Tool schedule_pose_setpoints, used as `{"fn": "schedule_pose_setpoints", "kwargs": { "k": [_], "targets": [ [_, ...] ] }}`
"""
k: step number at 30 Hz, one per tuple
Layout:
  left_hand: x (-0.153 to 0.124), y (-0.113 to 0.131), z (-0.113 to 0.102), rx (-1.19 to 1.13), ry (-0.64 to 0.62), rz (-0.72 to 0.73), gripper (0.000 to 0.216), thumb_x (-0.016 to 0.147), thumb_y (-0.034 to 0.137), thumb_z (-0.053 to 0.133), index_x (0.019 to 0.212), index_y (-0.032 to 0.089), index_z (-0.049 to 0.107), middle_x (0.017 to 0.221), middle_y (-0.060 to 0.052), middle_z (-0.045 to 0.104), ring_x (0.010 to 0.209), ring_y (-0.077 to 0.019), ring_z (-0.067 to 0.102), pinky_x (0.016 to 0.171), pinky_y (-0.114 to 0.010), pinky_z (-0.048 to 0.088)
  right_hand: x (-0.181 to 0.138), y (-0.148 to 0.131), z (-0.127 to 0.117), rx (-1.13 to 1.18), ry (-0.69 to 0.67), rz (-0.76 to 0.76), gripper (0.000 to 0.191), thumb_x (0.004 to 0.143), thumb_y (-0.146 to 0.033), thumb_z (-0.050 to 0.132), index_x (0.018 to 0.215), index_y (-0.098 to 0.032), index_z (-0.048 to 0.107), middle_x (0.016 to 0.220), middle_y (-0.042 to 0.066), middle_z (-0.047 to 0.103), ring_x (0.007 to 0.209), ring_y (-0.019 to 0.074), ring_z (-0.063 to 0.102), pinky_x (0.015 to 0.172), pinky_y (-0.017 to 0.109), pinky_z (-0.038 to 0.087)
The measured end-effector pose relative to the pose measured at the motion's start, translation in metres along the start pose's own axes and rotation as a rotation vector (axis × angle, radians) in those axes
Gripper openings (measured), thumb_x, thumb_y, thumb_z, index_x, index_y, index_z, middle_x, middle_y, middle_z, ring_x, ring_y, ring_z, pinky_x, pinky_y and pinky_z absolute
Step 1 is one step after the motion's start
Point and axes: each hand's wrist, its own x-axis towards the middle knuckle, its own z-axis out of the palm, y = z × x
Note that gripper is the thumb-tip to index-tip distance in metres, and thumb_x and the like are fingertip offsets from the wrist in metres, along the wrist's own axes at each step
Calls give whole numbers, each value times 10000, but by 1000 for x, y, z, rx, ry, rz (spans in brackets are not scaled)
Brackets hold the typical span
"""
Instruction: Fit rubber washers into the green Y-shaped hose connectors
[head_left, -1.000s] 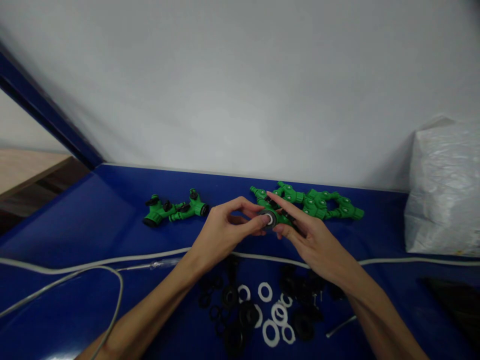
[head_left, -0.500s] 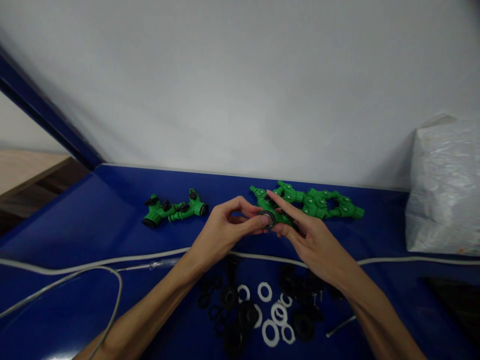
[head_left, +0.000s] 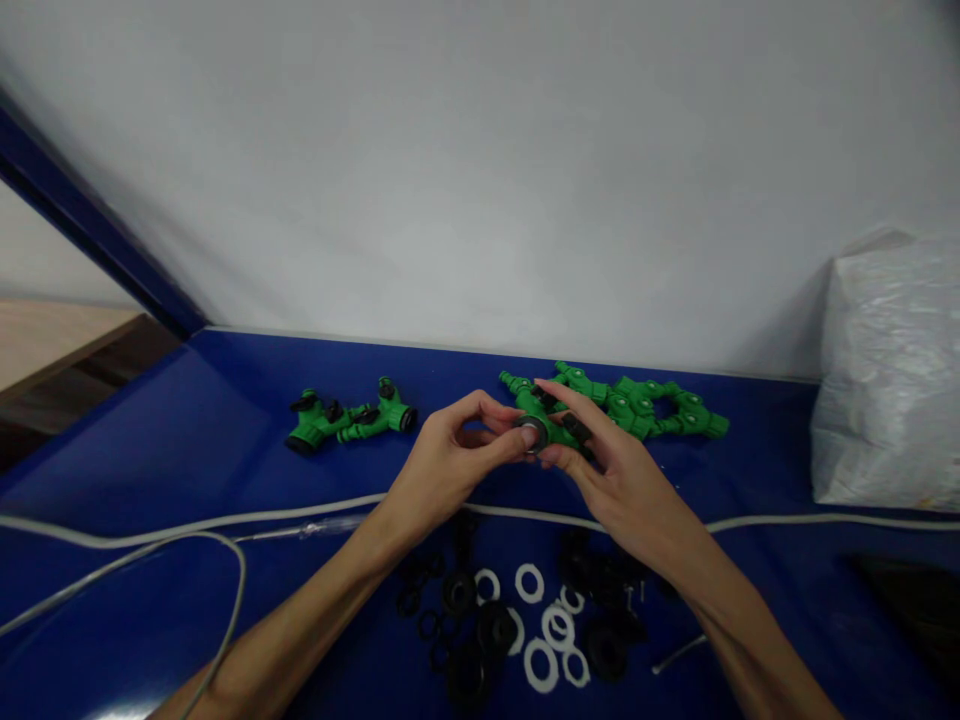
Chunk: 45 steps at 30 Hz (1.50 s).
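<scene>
Between my two hands is a green Y-shaped hose connector with black valve levers and a black ring at its near end. My left hand grips that end, its thumb pressed into the ring opening. My right hand holds the connector's right side, with the fingers near the levers. Behind my right hand lie several more green connectors without visible levers. To the left, two green connectors with black levers rest on the blue table.
White rings and black rings and caps lie scattered below my hands. A grey cable crosses the blue table. A screwdriver lies at the left. A plastic-wrapped package stands at the right.
My right fingers have shifted slightly on the connector, leaving more of its black levers in view. My left thumb stays at the ring.
</scene>
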Motion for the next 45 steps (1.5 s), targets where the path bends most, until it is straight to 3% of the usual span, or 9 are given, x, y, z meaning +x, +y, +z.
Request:
{"fn": "schedule_pose_setpoints", "kwargs": {
  "k": [2, 5, 13, 19, 24, 27, 33, 37, 45],
  "targets": [
    [0, 4, 1, -31, 4, 15, 258, 787, 358, 812, 933, 166, 719, 878, -22, 752, 773, -159, 728, 793, -316, 604, 0, -5, 3, 106, 26, 17, 512, 950, -377, 628, 1439, -328, 484, 1121, 49, 714, 889, 246, 719, 877, 476, 587],
    [0, 7, 2, -92, -30, 31, 303, 815, 351, 790, 1068, 185, 764, 910, -25, 762, 761, -148, 724, 820, -326, 613, -1, -12, 8, 260, 39, 32, 466, 939, -376, 655, 1360, -304, 469, 979, 18, 705, 767, 197, 701, 771, 402, 594],
    [-2, 6, 2, -180, -20, 23, 276, 813, 345, 804, 1049, 202, 800, 1011, -45, 776, 807, -144, 721, 766, -265, 614, -5, -17, 11, 404, -2, 71, 417, 944, -368, 681, 1273, -287, 438, 877, -20, 716, 736, 170, 724, 779, 355, 599],
    [-2, 7, 0, -91, -40, 53, 285, 858, 345, 762, 1096, 188, 774, 1005, -56, 754, 789, -150, 711, 777, -295, 599, -5, -14, 17, 486, 92, 43, 507, 888, -321, 746, 1229, -333, 371, 1027, -20, 722, 892, 160, 723, 850, 314, 581],
    [-1, 2, -5, 285, -77, 376, 396, 858, 288, 772, 1250, 268, 716, 1145, -61, 656, 1008, -180, 633, 841, -306, 546, -4, -9, 20, 483, 139, -2, 524, 861, -303, 776, 1220, -344, 397, 1084, -11, 710, 1058, 189, 702, 958, 350, 543],
    [1, -2, -7, 467, -44, 508, 456, 850, 294, 781, 1295, 312, 683, 1160, -52, 624, 1014, -175, 601, 867, -326, 536, -6, -9, 20, 488, 107, -2, 530, 860, -286, 778, 1239, -357, 415, 1201, 4, 674, 1131, 200, 674, 1010, 374, 521],
    [3, -6, -12, 562, 13, 668, 399, 837, 242, 784, 1223, 311, 710, 1149, -48, 619, 994, -172, 598, 818, -319, 558, -12, -11, 20, 585, -38, -2, 507, 938, -282, 671, 1374, -387, 434, 1400, 31, 584, 1255, 223, 597, 1068, 414, 476],
    [1, -6, -10, 603, 27, 764, 371, 845, 176, 770, 1200, 266, 717, 1106, -52, 624, 1002, -169, 606, 847, -323, 564, -13, -13, 20, 570, -16, 34, 460, 968, -328, 643, 1389, -374, 462, 1344, 36, 632, 1254, 218, 598, 1125, 437, 425],
    [-1, -9, -9, 658, 41, 886, 391, 835, 104, 765, 1199, 231, 702, 1091, -47, 598, 994, -145, 613, 846, -283, 573, -14, -16, 20, 415, 27, 1, 471, 977, -332, 608, 1423, -360, 462, 1356, 47, 627, 1281, 218, 585, 1101, 421, 459]
  ]
}}
